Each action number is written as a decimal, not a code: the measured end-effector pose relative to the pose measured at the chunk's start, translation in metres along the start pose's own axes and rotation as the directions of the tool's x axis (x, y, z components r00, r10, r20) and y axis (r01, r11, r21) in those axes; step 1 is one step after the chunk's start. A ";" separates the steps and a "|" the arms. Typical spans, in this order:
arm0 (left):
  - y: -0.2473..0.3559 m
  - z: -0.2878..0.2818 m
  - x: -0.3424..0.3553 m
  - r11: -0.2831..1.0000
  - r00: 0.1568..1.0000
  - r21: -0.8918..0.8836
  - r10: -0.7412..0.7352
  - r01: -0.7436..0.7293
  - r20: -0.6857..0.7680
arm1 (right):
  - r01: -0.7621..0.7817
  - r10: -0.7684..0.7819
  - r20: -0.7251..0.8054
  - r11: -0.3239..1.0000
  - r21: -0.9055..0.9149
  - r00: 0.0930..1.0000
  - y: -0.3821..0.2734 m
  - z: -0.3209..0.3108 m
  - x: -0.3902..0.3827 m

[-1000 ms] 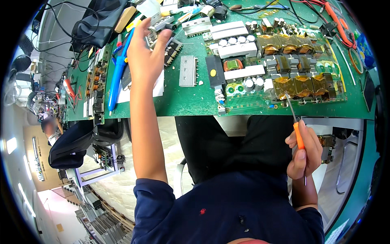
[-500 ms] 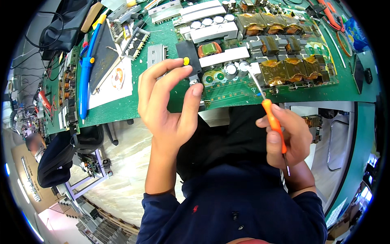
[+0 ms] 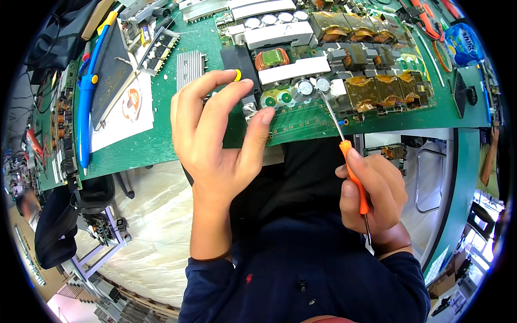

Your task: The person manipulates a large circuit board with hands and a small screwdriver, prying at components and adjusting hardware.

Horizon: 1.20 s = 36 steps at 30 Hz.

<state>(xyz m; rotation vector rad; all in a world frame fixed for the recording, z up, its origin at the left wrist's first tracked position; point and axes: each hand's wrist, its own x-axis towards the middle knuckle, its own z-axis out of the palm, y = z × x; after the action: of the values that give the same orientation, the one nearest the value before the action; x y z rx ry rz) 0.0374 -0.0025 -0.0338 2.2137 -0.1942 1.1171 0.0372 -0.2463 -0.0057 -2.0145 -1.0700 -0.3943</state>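
Observation:
A green circuit board [image 3: 301, 121] with many parts lies at the bench's near edge. My right hand [image 3: 374, 188] grips an orange-handled screwdriver [image 3: 353, 168]; its bare shaft also sticks out below the handle. The tip reaches the near side of the right one of two round capacitors [image 3: 322, 84], beside a white block [image 3: 337, 88]. My left hand [image 3: 218, 134] is at the board's left end, thumb and fingers apart around a corner with a black plate [image 3: 237, 58] and a yellow dot. Whether its fingertips touch the board is hard to tell.
Left on the green bench lie a blue pen-shaped tool [image 3: 86, 118], a white sheet [image 3: 129, 116] and a finned heatsink [image 3: 189, 67]. A blue packet [image 3: 463, 46] and a tape ring [image 3: 441, 56] are far right. Another person's arm [image 3: 491, 156] shows at the right rim.
The whole view has shifted a little. The screwdriver tip has moved slightly left, from beside the white block to the near side of the right capacitor. My left hand keeps its pose.

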 end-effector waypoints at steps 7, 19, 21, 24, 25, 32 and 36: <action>0.000 -0.001 0.000 1.000 0.999 0.011 0.006 -0.006 0.039 | -0.008 0.009 0.009 0.998 -0.059 1.000 -0.007 0.008 0.007; 0.004 -0.010 0.003 0.999 0.993 -0.046 0.000 0.005 0.114 | -0.123 0.117 -0.080 0.990 -0.073 0.990 -0.028 0.039 0.005; 0.005 -0.011 0.003 0.999 0.992 -0.050 0.004 0.003 0.126 | -0.120 0.111 -0.104 0.990 -0.080 0.988 -0.026 0.042 0.002; 0.004 -0.011 0.002 0.997 0.993 -0.075 -0.005 0.013 0.114 | -0.141 0.132 -0.096 0.985 -0.096 0.987 -0.031 0.041 0.002; 0.005 -0.012 0.002 0.997 0.993 -0.072 -0.008 0.016 0.117 | -0.152 0.143 -0.092 0.984 -0.092 0.985 -0.032 0.041 0.002; 0.007 -0.009 0.005 0.996 0.992 -0.091 0.025 -0.014 0.122 | -0.154 0.142 -0.125 0.984 -0.091 0.982 -0.033 0.048 0.003; 0.012 -0.001 0.009 0.986 0.988 -0.158 0.075 -0.053 0.138 | -0.177 0.160 -0.166 0.980 -0.092 0.973 -0.035 0.062 0.003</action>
<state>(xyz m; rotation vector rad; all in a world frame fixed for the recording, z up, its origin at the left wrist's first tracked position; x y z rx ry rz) 0.0378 -0.0103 -0.0202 2.1621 -0.4025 0.9433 0.0049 -0.1854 -0.0253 -2.1105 -0.7881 -0.5211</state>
